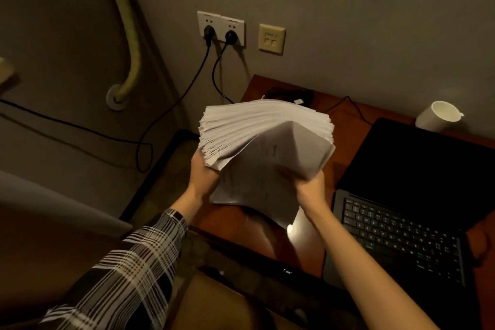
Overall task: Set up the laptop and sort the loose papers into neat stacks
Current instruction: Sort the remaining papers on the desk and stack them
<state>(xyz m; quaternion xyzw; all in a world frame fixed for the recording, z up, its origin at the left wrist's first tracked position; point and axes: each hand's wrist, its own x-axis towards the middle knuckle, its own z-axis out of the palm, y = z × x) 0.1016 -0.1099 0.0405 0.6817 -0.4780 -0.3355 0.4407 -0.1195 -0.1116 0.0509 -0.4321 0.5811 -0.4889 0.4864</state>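
Both hands [257, 177] grip the paper stack [265, 136] between them.

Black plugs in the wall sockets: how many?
2. One round black plug sits in the left white wall socket, the other black plug in the white socket beside it on the right. More may be hidden behind the thick paper stack.

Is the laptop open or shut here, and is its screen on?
Open: the laptop shows its keyboard, lid raised. The screen is black, so apparently off.
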